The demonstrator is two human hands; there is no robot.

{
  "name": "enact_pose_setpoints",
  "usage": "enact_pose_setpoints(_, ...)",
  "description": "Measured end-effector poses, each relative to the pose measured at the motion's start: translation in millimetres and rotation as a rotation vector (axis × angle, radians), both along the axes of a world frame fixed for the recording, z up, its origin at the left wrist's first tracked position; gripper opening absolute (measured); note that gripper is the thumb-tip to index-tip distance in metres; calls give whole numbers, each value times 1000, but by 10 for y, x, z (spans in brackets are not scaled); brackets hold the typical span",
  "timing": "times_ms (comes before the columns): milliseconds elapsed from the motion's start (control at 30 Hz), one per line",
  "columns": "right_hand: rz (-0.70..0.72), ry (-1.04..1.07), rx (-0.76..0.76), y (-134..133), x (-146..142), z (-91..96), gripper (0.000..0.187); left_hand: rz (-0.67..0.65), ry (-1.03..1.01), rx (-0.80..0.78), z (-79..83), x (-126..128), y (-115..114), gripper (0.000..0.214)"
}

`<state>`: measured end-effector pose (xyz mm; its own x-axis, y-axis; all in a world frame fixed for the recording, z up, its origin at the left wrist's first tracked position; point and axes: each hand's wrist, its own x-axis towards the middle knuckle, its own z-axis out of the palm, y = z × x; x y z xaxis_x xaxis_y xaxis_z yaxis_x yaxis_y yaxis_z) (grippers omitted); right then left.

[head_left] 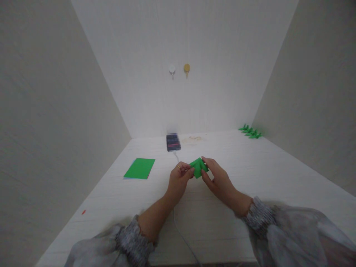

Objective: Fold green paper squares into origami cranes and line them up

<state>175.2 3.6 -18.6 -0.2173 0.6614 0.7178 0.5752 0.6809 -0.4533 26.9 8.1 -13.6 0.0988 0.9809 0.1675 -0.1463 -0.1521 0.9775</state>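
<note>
A small piece of folded green origami paper (197, 169) is held up between my two hands over the white table. My left hand (179, 178) pinches its left corner between thumb and fingers, with a ring showing on one finger. On the other side, my right hand (218, 180) grips the right edge, thumb in front and index finger at the top. Creases and a raised flap show on the face turned toward me. Part of the paper's edges is hidden behind my fingertips.
A stack of square paper (139, 168), green on top, lies to the left. Several folded green paper figures (251, 131) line the back right. A dark, blurred-out device (172, 142) with a white cable (183, 237) is at the back. Walls enclose the table; two hooks (186, 68) hang behind.
</note>
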Motion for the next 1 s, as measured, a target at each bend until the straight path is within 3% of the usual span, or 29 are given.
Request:
enact_pose_setpoints(233, -64, 68, -81, -17, 11, 7, 17, -1, -97, 1, -6, -21, -16, 17)
enact_pose_setpoints(633, 47, 78, 70, 13, 23, 29, 18, -21, -118, 10, -20, -37, -5, 17)
enact_pose_setpoints(1000, 43, 77, 74, 3, 15, 46, 15, -29, -130, -22, -15, -59, 4, 14)
